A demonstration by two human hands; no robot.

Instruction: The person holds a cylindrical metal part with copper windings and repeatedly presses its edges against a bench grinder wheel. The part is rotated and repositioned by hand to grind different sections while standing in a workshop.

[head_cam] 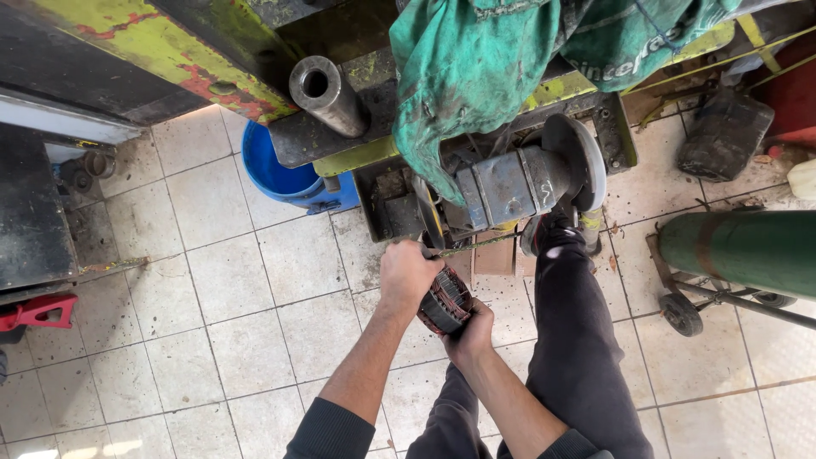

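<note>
**Two hands grip a wound motor core at the bench grinder**

The left hand (406, 274) is closed over the upper end of a wound motor core (444, 299), fingers curled down around it. The right hand (470, 334) cups the core from below, fingers wrapped under its lower edge, so both hands have hold of it. The core is a short, dark cylinder with reddish-brown windings showing on its side. Its long axis runs on a slant, from upper left under the left hand to lower right at the right hand. It is held in the air over the tiled floor (212, 340), just in front of the grey bench grinder (510, 183). The grinder sits at the edge of a yellow-green painted stand (170, 42). A green cloth (463, 76) hangs over the stand above the grinder. A blue bucket (272, 170) stands under the stand to the left, and a green gas cylinder (748, 248) lies on a wheeled cart to the right.
</note>
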